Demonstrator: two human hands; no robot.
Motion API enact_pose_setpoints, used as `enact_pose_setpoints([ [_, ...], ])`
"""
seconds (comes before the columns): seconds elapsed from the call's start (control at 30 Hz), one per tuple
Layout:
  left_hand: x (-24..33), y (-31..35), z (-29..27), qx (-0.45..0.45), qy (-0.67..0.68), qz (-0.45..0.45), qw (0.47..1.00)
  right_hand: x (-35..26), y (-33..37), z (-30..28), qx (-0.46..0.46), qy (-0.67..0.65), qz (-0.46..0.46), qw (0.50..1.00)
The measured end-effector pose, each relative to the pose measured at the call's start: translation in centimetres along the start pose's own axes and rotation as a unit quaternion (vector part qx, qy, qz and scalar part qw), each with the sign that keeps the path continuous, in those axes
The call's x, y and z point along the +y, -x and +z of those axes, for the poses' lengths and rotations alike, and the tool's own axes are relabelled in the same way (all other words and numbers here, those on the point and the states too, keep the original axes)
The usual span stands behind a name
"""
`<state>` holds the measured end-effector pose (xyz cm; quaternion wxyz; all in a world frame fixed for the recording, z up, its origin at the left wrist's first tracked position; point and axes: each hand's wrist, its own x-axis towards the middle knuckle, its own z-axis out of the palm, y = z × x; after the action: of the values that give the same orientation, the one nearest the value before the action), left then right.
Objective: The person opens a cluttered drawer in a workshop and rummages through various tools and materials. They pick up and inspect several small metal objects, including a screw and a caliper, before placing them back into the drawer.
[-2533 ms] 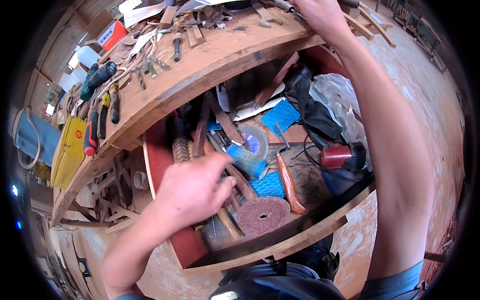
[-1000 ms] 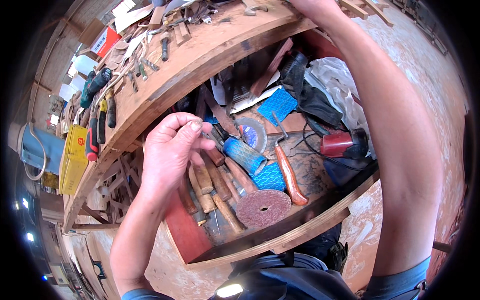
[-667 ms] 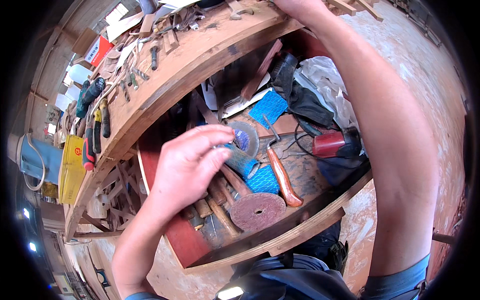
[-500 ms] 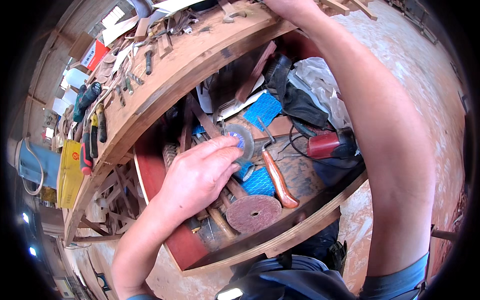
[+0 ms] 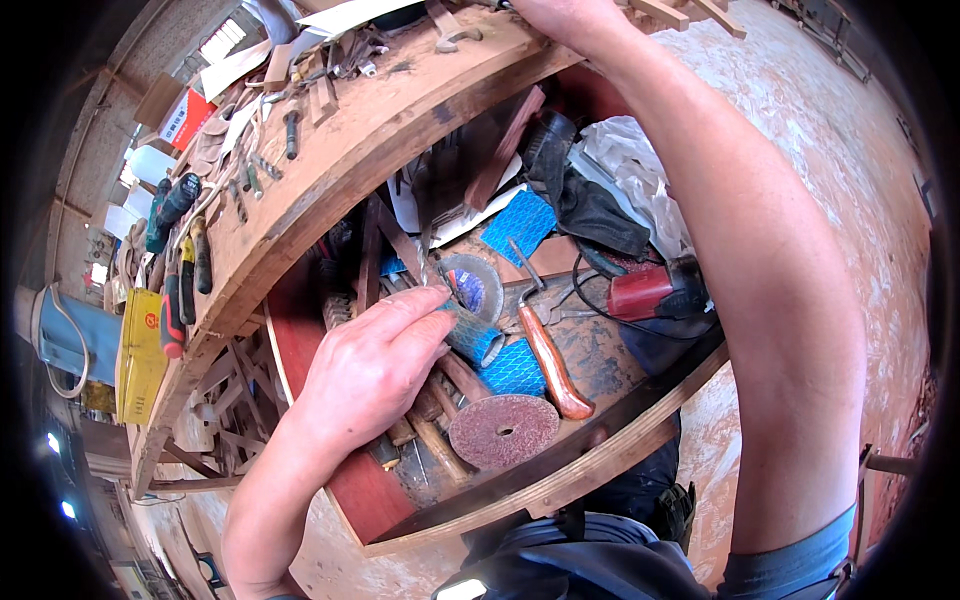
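My left hand (image 5: 375,365) reaches into the open drawer (image 5: 375,500), fingers pinched around a spiral drill bit (image 5: 424,262) that points up and away. Beside the fingertips lie a grey cutting disc (image 5: 473,287) with a blue centre and a tube in blue netting (image 5: 475,338). A reddish-brown abrasive disc (image 5: 504,431) and a hooked tool with an orange-brown wooden handle (image 5: 555,370) are nearer to me. My right hand (image 5: 565,22) is at the far edge of the workbench top, its fingers mostly cut off by the picture's upper edge.
The drawer also holds a red-and-black tool (image 5: 655,290), dark cloth (image 5: 600,220), a white plastic bag (image 5: 630,165) and wood strips. On the workbench (image 5: 350,130) lie a hammer (image 5: 455,35), pliers (image 5: 187,270) and a cordless drill (image 5: 175,205). A yellow box (image 5: 138,355) stands at left.
My left hand has drawn back left from above the cutting disc, with the drill bit moving along. More of the disc and netted tube shows. My right arm has shifted slightly left.
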<state>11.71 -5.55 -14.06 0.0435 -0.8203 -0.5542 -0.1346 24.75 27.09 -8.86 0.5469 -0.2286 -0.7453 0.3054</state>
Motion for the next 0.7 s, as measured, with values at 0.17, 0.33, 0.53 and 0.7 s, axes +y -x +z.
enact_pose_setpoints([
  [0.17,-0.1,0.4,-0.1,-0.006,0.003,-0.002,1.0,0.0,0.0,-0.1,-0.009,-0.006,-0.01,1.0],
  [0.33,0.0,0.6,-0.2,-0.001,0.002,-0.014,1.0,0.1,0.1,-0.1,-0.012,-0.003,-0.016,1.0],
  [0.53,-0.3,-0.2,-0.6,-0.007,-0.027,0.017,0.999,-0.1,0.1,0.0,-0.012,-0.008,0.013,1.0],
  [0.7,-0.7,-3.0,-0.8,-0.043,-0.145,0.101,0.983,0.1,-0.2,-0.1,-0.014,-0.004,0.007,1.0],
])
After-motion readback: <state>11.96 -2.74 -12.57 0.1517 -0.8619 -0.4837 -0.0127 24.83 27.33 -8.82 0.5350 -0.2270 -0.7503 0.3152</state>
